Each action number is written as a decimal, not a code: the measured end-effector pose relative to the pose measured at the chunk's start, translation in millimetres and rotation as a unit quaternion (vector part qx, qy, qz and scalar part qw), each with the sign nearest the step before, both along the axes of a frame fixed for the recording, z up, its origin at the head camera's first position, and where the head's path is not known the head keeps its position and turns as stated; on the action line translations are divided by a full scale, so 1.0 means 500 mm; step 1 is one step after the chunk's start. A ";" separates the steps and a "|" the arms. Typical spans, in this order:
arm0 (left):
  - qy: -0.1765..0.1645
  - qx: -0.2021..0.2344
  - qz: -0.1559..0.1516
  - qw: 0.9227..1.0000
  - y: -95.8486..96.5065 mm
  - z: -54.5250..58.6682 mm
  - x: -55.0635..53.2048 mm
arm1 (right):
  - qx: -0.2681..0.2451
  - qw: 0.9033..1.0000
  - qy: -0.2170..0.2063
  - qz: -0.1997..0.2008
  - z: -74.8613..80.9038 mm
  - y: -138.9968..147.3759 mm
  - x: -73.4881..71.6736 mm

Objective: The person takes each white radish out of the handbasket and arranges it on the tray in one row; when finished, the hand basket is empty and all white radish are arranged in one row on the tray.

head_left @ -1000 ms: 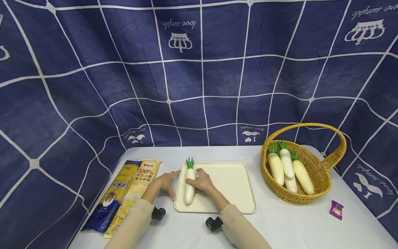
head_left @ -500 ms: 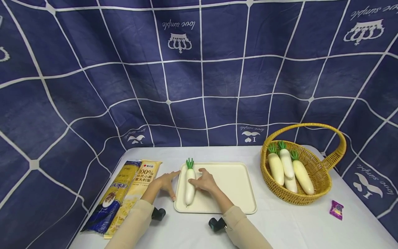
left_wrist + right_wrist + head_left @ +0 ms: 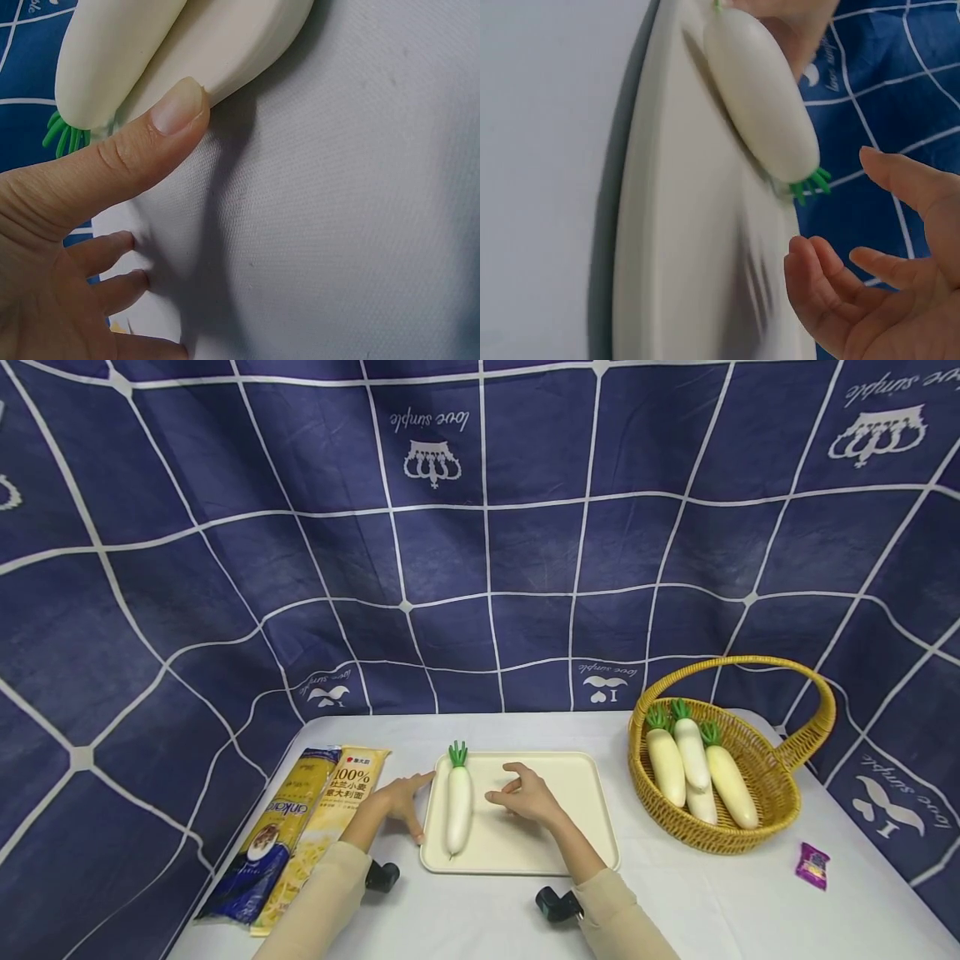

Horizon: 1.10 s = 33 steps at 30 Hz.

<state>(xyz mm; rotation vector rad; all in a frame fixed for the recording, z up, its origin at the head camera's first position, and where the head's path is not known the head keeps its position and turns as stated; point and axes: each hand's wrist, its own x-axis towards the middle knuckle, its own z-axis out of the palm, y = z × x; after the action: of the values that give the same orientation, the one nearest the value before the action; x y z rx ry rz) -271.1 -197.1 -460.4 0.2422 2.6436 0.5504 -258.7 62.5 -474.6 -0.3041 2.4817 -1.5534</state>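
Note:
A white radish (image 3: 459, 810) with a green leafy top lies lengthwise along the left side of a cream tray (image 3: 555, 785). My left hand (image 3: 399, 802) is at the tray's left edge, thumb and fingers spread; in the left wrist view its thumb (image 3: 161, 124) touches the rim near the radish. My right hand (image 3: 528, 795) hovers over the tray's middle, apart from the radish, its fingers loosely bent. In the right wrist view nothing is between the right hand's fingers (image 3: 817, 285) and thumb.
At right stands a wicker basket (image 3: 652, 806) with a tall handle, holding several radishes (image 3: 731, 785). A small purple wrapped candy (image 3: 812, 866) lies before it. Two pasta packs, one blue and gold (image 3: 262, 843), one yellow (image 3: 330, 818), lie at left. A blue curtain (image 3: 540, 552) hangs behind the table.
My right hand has let go of the radish and moved right, away from it, over the tray. The radish stays on the tray's left side. The left hand has hardly moved.

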 end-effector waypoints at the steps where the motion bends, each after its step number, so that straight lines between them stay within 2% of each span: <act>1: -0.001 0.000 0.001 1.000 0.000 0.000 0.000 | -0.002 1.000 0.003 0.000 0.003 0.008 0.002; 8: -0.003 0.001 0.004 1.000 0.000 -0.002 0.000 | -0.011 1.000 0.014 -0.004 0.019 0.073 0.021; 14: -0.001 -0.001 0.003 1.000 0.000 -0.001 0.001 | -0.015 0.999 0.030 0.014 0.031 0.147 0.035; 23: -0.004 -0.002 0.002 1.000 0.002 0.005 0.003 | -0.002 0.996 0.088 0.031 0.083 0.253 0.063; 33: -0.003 0.003 -0.001 1.000 0.002 0.007 0.004 | -0.016 0.992 0.128 -0.002 0.119 0.353 0.076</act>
<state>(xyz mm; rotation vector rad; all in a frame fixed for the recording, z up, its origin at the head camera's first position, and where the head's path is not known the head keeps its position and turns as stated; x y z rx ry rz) -269.2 -196.1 -457.0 0.2445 2.6356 0.5563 -220.8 239.2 -415.3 -0.5347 2.6487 -1.6489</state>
